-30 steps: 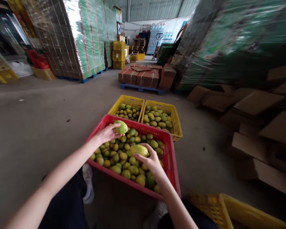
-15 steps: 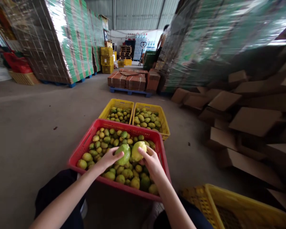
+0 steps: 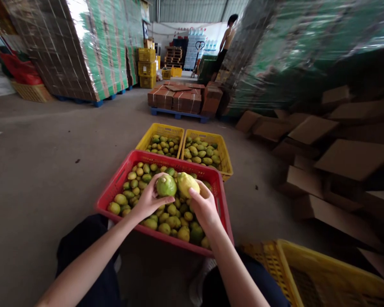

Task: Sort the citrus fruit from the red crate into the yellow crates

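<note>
My left hand (image 3: 151, 199) is closed around a green lemon (image 3: 166, 186), its stem end turned up toward me. Beside it, my right hand (image 3: 205, 202) grips a yellow lemon (image 3: 187, 184) between thumb and fingers. The two fruits are side by side, above a red crate (image 3: 222, 204) full of green and yellow lemons (image 3: 136, 183). My forearms reach over the crate's near rim and hide some of the fruit.
Two yellow crates (image 3: 183, 143) of lemons stand just beyond the red one. Another yellow crate (image 3: 283, 264) is at my right knee. Cardboard boxes (image 3: 355, 157) lie heaped at right. Behind are a blue pallet (image 3: 177, 114) of flat cartons, wrapped stacks (image 3: 110, 47) and a person (image 3: 227, 38).
Both hands have turned the lemons: the green one now shows its stem end, and the yellow one is tilted to the left. The view has dipped slightly.
</note>
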The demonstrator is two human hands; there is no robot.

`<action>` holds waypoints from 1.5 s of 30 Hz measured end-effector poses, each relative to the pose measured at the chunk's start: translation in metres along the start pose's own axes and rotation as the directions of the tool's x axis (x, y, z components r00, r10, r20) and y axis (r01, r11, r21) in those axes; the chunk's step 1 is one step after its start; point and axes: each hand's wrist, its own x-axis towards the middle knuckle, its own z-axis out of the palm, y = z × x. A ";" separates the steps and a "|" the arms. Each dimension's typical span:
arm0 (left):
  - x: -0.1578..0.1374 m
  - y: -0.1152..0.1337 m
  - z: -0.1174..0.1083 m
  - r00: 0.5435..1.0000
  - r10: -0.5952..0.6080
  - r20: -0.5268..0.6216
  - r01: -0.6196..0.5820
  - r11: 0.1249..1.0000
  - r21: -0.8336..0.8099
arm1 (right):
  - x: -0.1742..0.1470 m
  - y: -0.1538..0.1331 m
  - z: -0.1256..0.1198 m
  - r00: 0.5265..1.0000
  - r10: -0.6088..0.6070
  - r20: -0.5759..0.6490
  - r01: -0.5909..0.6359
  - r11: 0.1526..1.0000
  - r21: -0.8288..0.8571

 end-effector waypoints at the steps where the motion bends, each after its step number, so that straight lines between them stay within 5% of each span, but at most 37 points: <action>1: -0.001 0.001 -0.002 1.000 0.021 0.005 -0.021 0.999 0.030 | 0.000 0.001 -0.001 0.999 -0.036 0.015 0.037 0.996 -0.087; 4: -0.002 0.002 -0.011 0.994 0.109 -0.009 -0.106 0.980 0.167 | -0.001 0.000 -0.003 0.975 -0.172 0.143 0.212 0.914 -0.344; 8: -0.003 0.005 -0.022 0.929 0.367 0.035 -0.336 0.803 0.491 | -0.005 -0.003 -0.003 0.844 -0.444 0.302 0.524 0.563 -0.638; 11: -0.004 0.005 -0.023 0.846 0.519 0.121 -0.486 0.657 0.576 | -0.008 -0.001 0.001 0.706 -0.594 0.386 0.659 0.353 -0.664; 14: -0.004 0.004 -0.022 0.790 0.593 0.156 -0.563 0.599 0.570 | -0.008 0.004 0.004 0.650 -0.645 0.402 0.700 0.301 -0.648; 18: -0.004 0.003 -0.022 0.775 0.607 0.175 -0.583 0.581 0.568 | -0.008 0.008 0.003 0.665 -0.636 0.391 0.688 0.317 -0.653; 21: -0.005 0.005 -0.022 0.851 0.517 0.099 -0.484 0.694 0.533 | -0.010 0.007 0.002 0.743 -0.578 0.339 0.629 0.429 -0.648; 24: -0.006 0.007 -0.019 0.978 0.192 -0.086 -0.156 0.935 0.319 | -0.014 0.005 0.007 0.907 -0.366 0.207 0.416 0.711 -0.567; 26: -0.004 0.008 -0.015 0.974 -0.186 -0.130 0.192 0.980 0.042 | -0.015 0.005 0.011 0.984 -0.125 0.125 0.168 0.885 -0.434; 28: -0.003 0.007 -0.011 0.855 -0.517 -0.049 0.501 0.845 -0.187 | -0.013 0.006 0.015 0.986 0.133 0.096 -0.102 0.955 -0.277; 30: -0.001 0.005 -0.009 0.740 -0.671 0.049 0.653 0.699 -0.291 | -0.009 0.009 0.016 0.938 0.327 0.113 -0.306 0.937 -0.166; 34: 0.000 0.003 -0.009 0.690 -0.716 0.101 0.691 0.611 -0.387 | -0.003 0.013 0.013 0.869 0.473 0.143 -0.463 0.881 -0.100; 39: 0.001 0.006 -0.006 0.673 -0.731 0.115 0.642 0.499 -0.582 | -0.003 0.015 0.015 0.902 0.425 0.072 -0.415 0.902 -0.120; 42: -0.002 0.003 -0.002 0.662 -0.737 0.134 0.557 0.365 -0.746 | -0.004 0.017 0.016 0.968 0.250 -0.039 -0.251 0.933 -0.258; 45: -0.005 -0.003 0.002 0.677 -0.725 0.128 0.471 0.293 -0.832 | -0.003 0.023 0.015 0.996 0.059 -0.063 -0.083 0.869 -0.488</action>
